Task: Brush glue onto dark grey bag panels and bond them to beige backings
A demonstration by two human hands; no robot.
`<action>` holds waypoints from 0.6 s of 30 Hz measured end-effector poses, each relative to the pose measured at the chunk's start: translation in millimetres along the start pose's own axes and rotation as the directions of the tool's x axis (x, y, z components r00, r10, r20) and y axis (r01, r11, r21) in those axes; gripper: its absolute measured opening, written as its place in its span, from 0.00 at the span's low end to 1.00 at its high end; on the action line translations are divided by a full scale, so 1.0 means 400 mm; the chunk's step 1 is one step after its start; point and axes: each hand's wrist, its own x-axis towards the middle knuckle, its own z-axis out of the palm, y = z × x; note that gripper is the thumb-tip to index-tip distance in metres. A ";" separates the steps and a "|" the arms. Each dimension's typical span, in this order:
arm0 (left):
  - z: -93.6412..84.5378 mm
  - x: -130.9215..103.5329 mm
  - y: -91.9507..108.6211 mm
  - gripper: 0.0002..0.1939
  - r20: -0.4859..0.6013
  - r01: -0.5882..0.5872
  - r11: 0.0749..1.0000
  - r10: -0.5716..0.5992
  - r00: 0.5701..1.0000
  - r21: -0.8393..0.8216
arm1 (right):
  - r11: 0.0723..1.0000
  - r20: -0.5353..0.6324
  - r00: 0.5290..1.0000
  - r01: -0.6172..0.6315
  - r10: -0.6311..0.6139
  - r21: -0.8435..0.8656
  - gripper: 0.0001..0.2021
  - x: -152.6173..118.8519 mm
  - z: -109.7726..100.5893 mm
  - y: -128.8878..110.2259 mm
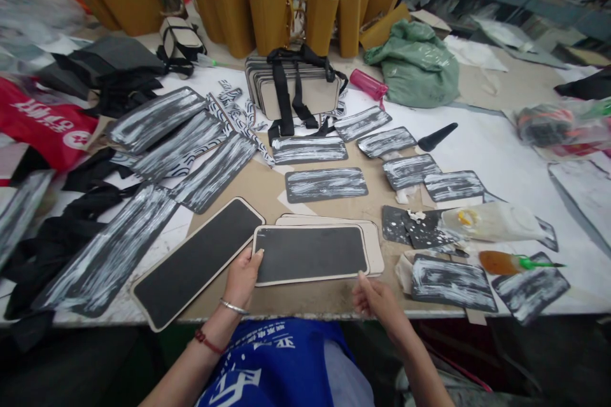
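A dark rectangular panel with a cream border (312,254) lies near the table's front edge, over cream panels (375,248) that stick out behind it. My left hand (242,276) grips its left end, thumb on top. At its lower right corner is my right hand (375,300), fingers curled and the thumb and forefinger at the edge. A longer dark panel with a cream border (200,261) lies slanted to the left, touching the left hand's side. Dark pieces streaked with white lie around, among them one straight behind (327,185) and one at the right (453,283).
A strapped stack of panels (296,86) stands at the back centre, before mustard-coloured bag parts (271,16). On the right lie a green plastic bag (417,67), a glue-smeared container (501,221) and a brush (501,262). Black fabric (48,254) covers the left side.
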 end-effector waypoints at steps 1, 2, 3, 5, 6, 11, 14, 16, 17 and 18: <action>0.002 -0.005 0.002 0.25 -0.002 0.012 1.000 -0.012 1.000 -0.006 | 0.984 0.126 0.988 -0.108 0.090 0.138 0.24 -0.017 0.027 -0.004; 0.004 -0.011 0.005 0.25 -0.002 0.019 1.000 -0.019 1.000 -0.011 | 0.943 0.242 0.959 -0.209 0.146 0.260 0.23 -0.031 0.053 -0.010; 0.007 -0.018 0.009 0.24 -0.001 0.025 1.000 -0.025 1.000 -0.017 | 0.887 0.324 0.932 -0.282 0.163 0.365 0.23 -0.041 0.078 -0.016; 0.011 -0.036 0.019 0.24 0.003 0.031 0.999 -0.031 1.000 -0.039 | 0.774 0.330 0.934 -0.309 0.137 0.553 0.21 -0.049 0.114 -0.023; 0.011 -0.045 0.024 0.24 0.004 0.031 0.998 -0.031 1.000 -0.054 | 0.721 0.302 0.944 -0.301 0.134 0.624 0.21 -0.049 0.124 -0.022; -0.024 -0.079 0.042 0.21 0.016 0.001 0.992 0.001 1.000 -0.128 | 0.606 0.111 0.977 -0.201 0.183 0.770 0.20 -0.005 0.115 0.004; -0.077 -0.089 0.035 0.17 -0.018 -0.045 0.986 0.043 0.999 -0.158 | 0.702 0.074 0.981 -0.179 0.177 0.690 0.23 0.021 0.112 -0.003; -0.123 -0.097 0.025 0.15 -0.077 -0.070 0.981 0.057 0.995 -0.180 | 0.774 0.037 0.991 -0.123 0.127 0.622 0.24 0.024 0.131 -0.030; -0.148 -0.100 0.020 0.15 -0.111 -0.080 0.978 0.059 0.992 -0.191 | 0.805 0.029 0.995 -0.094 0.095 0.586 0.24 0.023 0.149 -0.050; -0.174 -0.103 0.015 0.15 -0.145 -0.089 0.976 0.061 0.988 -0.201 | 0.833 0.027 0.998 -0.067 0.063 0.550 0.24 0.020 0.173 -0.072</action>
